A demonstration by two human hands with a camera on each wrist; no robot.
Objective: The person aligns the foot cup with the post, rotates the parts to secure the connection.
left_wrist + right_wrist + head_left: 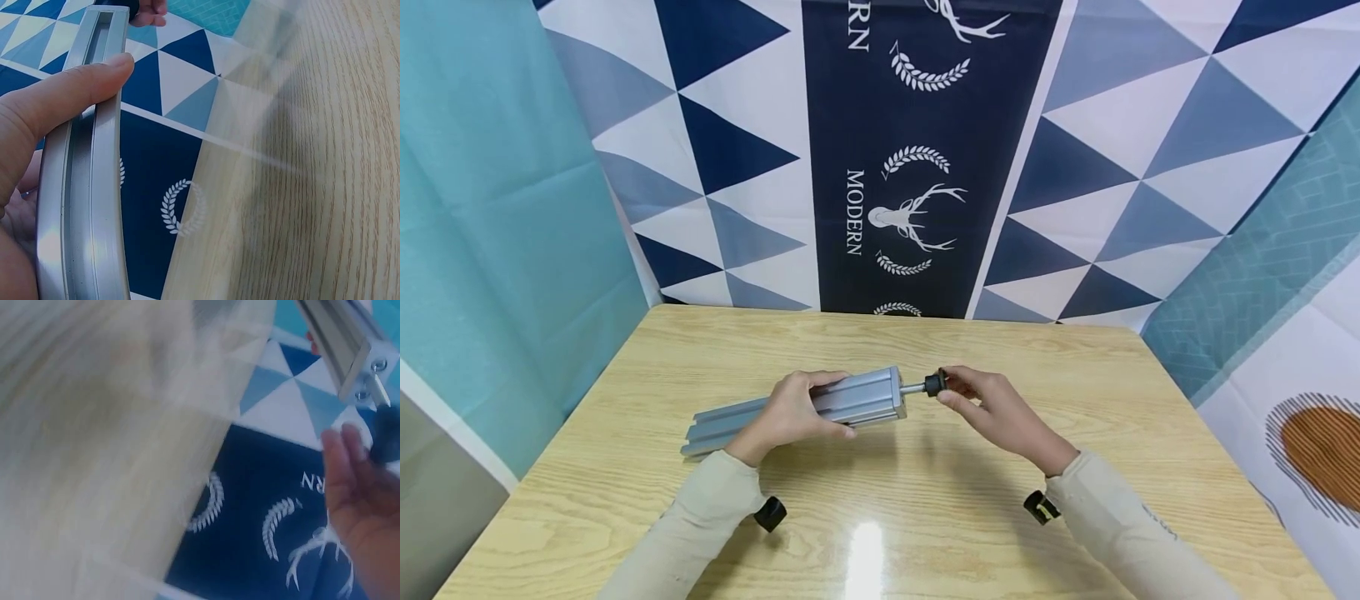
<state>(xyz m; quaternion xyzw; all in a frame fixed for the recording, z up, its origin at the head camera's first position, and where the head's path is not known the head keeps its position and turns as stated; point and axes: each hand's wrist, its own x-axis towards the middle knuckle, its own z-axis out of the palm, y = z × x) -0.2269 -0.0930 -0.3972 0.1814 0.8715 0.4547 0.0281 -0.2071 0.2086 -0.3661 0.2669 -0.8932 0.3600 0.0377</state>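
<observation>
My left hand grips a long silver aluminium profile around its middle, thumb on the near side. The profile lies slantwise, its right end raised off the table. In the left wrist view, the thumb presses along a groove of the profile. From the right end face sticks a thin metal rod with a black levelling foot on it. The fingertips of my right hand pinch the foot's flange. In the right wrist view, the black foot is blurred and partly cut off; the end face shows screw holes.
The wood-grain table spreads beneath both hands. Behind it hangs a patterned cloth with triangles and deer heads; a teal cloth hangs at left. Black straps show at both wrists.
</observation>
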